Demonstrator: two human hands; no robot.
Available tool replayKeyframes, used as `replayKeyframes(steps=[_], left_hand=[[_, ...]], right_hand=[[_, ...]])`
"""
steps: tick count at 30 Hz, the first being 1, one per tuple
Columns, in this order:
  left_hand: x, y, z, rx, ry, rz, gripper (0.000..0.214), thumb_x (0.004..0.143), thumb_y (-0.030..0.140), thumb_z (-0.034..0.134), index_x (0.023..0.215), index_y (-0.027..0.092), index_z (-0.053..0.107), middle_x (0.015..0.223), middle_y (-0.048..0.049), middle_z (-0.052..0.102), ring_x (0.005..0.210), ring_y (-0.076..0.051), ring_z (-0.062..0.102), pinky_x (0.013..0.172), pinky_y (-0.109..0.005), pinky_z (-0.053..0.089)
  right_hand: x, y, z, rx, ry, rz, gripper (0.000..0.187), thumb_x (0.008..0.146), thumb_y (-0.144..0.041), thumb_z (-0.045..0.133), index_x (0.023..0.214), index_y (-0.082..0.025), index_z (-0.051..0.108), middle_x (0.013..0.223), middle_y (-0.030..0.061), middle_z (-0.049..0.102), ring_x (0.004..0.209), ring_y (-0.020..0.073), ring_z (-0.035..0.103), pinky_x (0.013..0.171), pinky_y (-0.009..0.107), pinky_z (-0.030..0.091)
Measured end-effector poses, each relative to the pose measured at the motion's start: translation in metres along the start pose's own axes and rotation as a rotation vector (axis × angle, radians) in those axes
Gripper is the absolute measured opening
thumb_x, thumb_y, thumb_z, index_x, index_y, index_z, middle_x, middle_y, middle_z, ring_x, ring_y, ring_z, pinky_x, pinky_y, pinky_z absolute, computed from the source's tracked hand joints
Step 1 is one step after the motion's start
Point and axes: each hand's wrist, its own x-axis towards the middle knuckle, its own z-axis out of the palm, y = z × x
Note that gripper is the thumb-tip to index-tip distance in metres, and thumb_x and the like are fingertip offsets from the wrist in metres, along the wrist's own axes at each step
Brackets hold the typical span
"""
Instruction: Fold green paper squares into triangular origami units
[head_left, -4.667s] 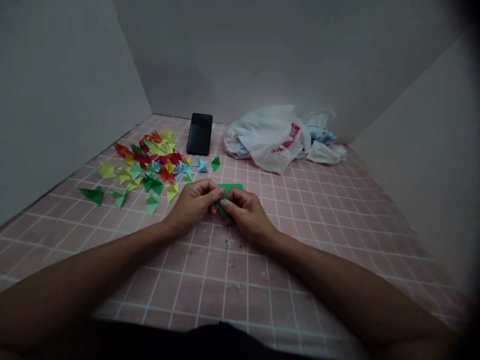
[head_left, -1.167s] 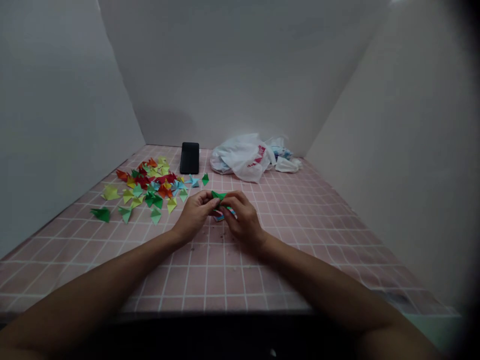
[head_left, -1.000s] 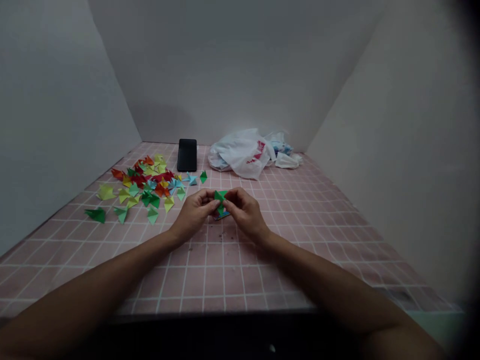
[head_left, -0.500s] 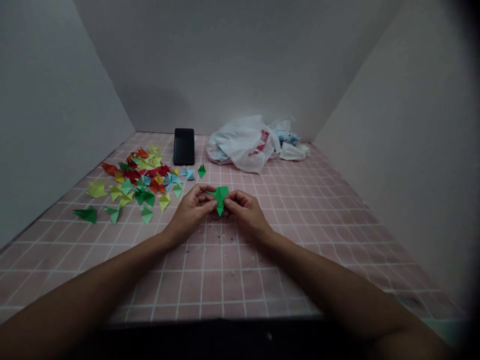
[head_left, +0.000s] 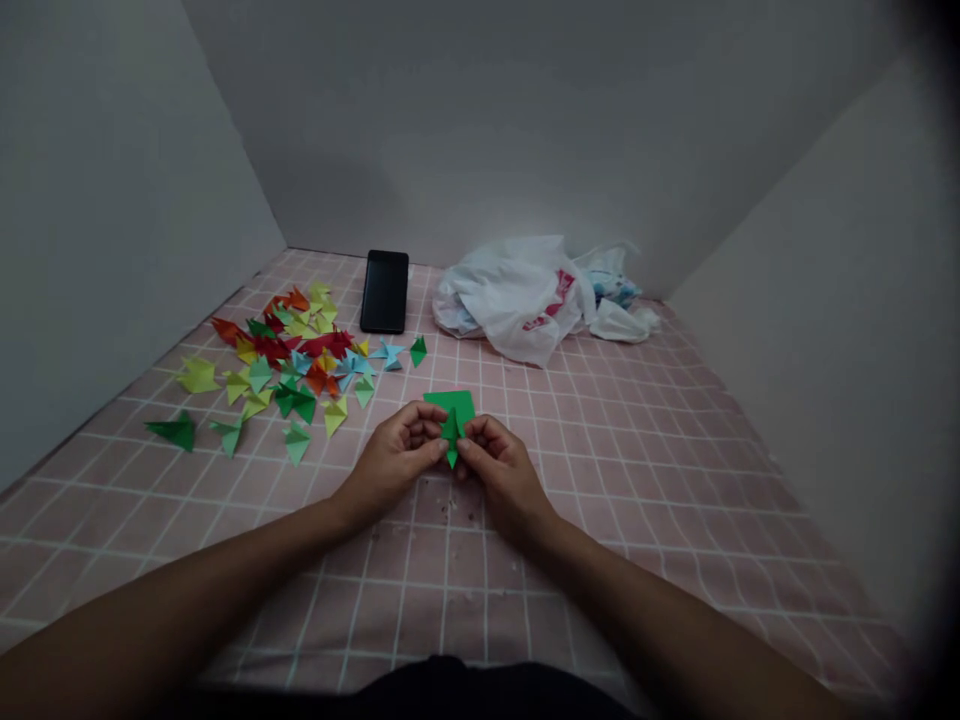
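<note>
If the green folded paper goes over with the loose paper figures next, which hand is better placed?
Left hand, likely. It and the right hand both pinch the green folded paper, but the paper figures lie on the left; the right would probably cross over.

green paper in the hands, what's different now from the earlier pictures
The green paper was spread wider a moment ago; now it shows as a narrower shape, one point toward the person. A flat green sheet shows just beyond it. The left hand and right hand both keep hold. The folded papers, phone and white bag stayed put; the camera shifted.
</note>
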Motion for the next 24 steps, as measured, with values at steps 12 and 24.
replayKeyframes(steps=[12,24], left_hand=[[-0.0013,-0.0002,-0.0013,0.027,-0.039,0.027,0.027,0.074,0.034,0.079,0.087,0.018,0.062,0.074,0.0004,0.068,0.069,-0.015,0.065,0.069,-0.03,0.056],[-0.0013,-0.004,-0.003,0.408,0.0,0.195,0.013,0.081,0.031,0.069,0.079,0.018,0.067,0.07,-0.0001,0.066,0.064,-0.015,0.061,0.062,-0.026,0.047]], right_hand=[[0.002,-0.0005,0.0013,-0.097,0.001,-0.062,0.03,0.088,-0.044,0.07,0.077,-0.02,0.056,0.06,-0.0051,0.057,0.047,0.0087,0.048,0.049,0.023,0.036],[0.0067,0.006,0.0008,-0.131,0.169,-0.132,0.036,0.079,-0.041,0.078,0.075,-0.024,0.046,0.057,-0.0084,0.044,0.048,0.0095,0.039,0.043,0.022,0.029]])
